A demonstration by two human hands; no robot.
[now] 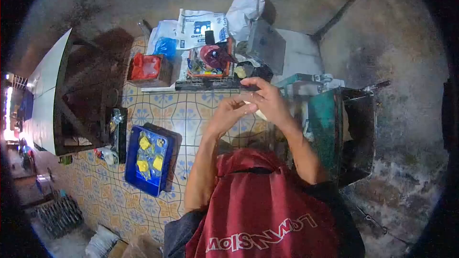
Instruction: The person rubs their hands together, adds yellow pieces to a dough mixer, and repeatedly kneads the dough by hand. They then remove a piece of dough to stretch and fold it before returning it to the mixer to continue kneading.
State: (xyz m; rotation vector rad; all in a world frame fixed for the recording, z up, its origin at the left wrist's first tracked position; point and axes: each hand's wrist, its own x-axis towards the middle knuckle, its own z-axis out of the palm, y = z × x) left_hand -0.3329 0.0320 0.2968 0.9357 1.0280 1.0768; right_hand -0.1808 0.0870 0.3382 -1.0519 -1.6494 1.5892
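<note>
Working close in, you brought both hands together over the tiled floor — your left hand and right hand pinched a small pale piece between the fingertips, just beside the green machine. Left of that machine lay the blue tray of yellow lumps.

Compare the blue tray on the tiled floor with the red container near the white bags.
The blue tray is long, flat and shallow; the red container is smaller and boxier. The blue tray holds yellow pieces under clear wrap; what the red container holds cannot be made out. The blue tray lies nearer the person, the red container farther off beside a blue bag. Both sit on the floor, away from both hands.
</note>
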